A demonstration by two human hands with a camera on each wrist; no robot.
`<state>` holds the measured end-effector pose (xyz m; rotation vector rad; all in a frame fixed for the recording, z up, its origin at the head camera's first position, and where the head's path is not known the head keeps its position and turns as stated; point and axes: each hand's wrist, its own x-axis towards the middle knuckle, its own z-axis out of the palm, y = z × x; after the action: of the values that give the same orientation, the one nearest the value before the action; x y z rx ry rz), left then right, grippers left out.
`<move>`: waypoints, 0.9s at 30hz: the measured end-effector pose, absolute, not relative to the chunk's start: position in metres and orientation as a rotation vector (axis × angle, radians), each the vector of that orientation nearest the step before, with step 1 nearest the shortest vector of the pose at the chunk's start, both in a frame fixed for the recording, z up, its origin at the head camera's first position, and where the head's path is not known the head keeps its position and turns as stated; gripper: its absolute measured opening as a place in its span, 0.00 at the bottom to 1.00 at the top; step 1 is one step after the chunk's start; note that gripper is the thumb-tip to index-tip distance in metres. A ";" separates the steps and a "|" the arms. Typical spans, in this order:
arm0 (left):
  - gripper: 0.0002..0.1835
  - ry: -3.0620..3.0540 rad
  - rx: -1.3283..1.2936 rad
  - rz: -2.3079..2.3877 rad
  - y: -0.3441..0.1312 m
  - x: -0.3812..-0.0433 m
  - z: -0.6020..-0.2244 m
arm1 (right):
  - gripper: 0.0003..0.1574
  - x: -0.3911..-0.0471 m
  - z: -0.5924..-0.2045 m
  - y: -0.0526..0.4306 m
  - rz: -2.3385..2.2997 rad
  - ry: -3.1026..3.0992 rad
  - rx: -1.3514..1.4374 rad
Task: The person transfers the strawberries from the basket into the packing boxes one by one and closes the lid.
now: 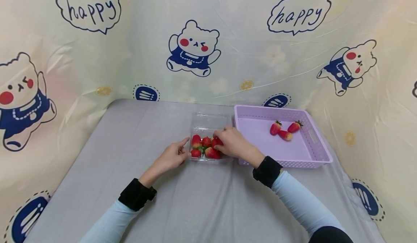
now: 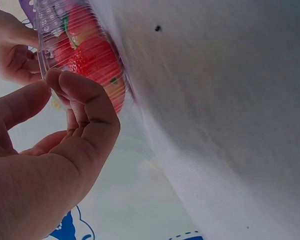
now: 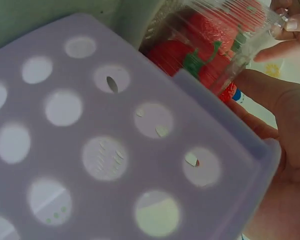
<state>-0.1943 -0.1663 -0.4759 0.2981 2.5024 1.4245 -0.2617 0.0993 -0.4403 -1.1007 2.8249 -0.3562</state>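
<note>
The head view shows two hands, one clear plastic box (image 1: 210,115) with its lid flipped open behind it, and one purple basket (image 1: 255,138) just beside it on the right, on a grey cloth (image 1: 182,203). Three strawberries (image 1: 275,128) lie together in the basket; five more show in the box, counting the one at the right hand (image 1: 235,143), whose fingers pinch that strawberry at the box's right side. The hand may hide others. The left hand (image 1: 170,158) is at the box's left edge.

The left wrist view makes that hand's grip clearer: curled forefinger and thumb pinch the box's rim. It also shows the ridged clear wall, with strawberries behind it, glossy red with pale yellow patches and a green leaf or stem.

The right wrist view shows the basket's round holes up close, the box beyond, and green leaves on bright red fruit. There, the right fingertips are partly hidden, so their pinch cannot be told from this view.
</note>
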 end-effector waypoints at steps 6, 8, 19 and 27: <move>0.36 2.505 0.311 1.428 -0.167 -0.195 -0.477 | 0.21 -0.261 -0.442 0.099 -0.357 2.824 -1.108; 0.36 2.504 0.315 1.426 -0.167 -0.195 -0.478 | 0.20 -0.261 -0.442 0.099 -0.346 2.827 -1.114; 0.36 2.500 0.322 1.426 -0.168 -0.196 -0.478 | 0.13 -0.258 -0.444 0.099 -0.373 2.806 -1.166; 0.36 2.492 0.306 1.432 -0.168 -0.196 -0.478 | 0.12 -0.259 -0.448 0.098 -0.369 2.818 -1.181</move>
<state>-0.1964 -0.1680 -0.4779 0.3062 2.4920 1.4317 -0.2595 0.0977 -0.4477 -1.1805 2.8175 -0.3689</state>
